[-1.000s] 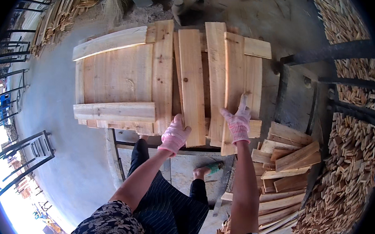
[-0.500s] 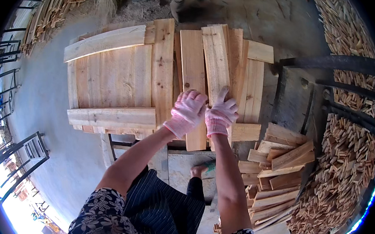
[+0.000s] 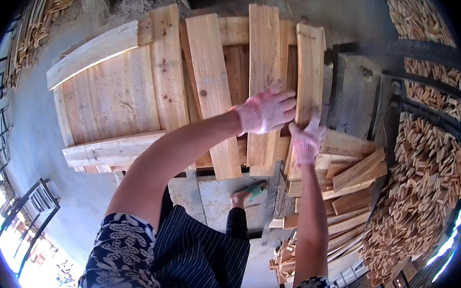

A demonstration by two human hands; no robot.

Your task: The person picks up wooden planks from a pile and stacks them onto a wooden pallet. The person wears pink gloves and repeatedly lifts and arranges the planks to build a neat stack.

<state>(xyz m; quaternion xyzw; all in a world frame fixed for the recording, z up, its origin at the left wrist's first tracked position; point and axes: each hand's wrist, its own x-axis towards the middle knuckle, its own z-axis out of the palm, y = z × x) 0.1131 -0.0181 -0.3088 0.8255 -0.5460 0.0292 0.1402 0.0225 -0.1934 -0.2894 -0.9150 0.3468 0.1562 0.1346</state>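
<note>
Both my hands wear pale pink knit gloves. My left hand (image 3: pixel 267 110) is open, fingers stretched rightward across the lower part of a middle plank (image 3: pixel 264 47). At the lower part of a right-hand plank (image 3: pixel 311 68), my right hand (image 3: pixel 307 142) lies with thumb and fingers apart, slightly blurred. Left of these, another loose plank (image 3: pixel 209 71) lies lengthwise away from me. Beneath the planks, crosswise boards and darker wood show through the gaps. Joined to the left is a flat panel of boards (image 3: pixel 108 93) with a strip (image 3: pixel 98 52) along its far edge and another (image 3: pixel 112 147) along its near edge.
Short boards (image 3: pixel 349 189) are piled at the near right, beside a large heap of small wood pieces (image 3: pixel 418 196). A dark metal frame (image 3: pixel 399 49) stands at the right. Another metal frame (image 3: pixel 36 201) stands on the left floor. Long sticks (image 3: pixel 36 34) lie at the far left.
Both hands have moved right, and the planks have spread apart, with one now at the far right under my right hand. The whole view has shifted, so the panel appears further left.
</note>
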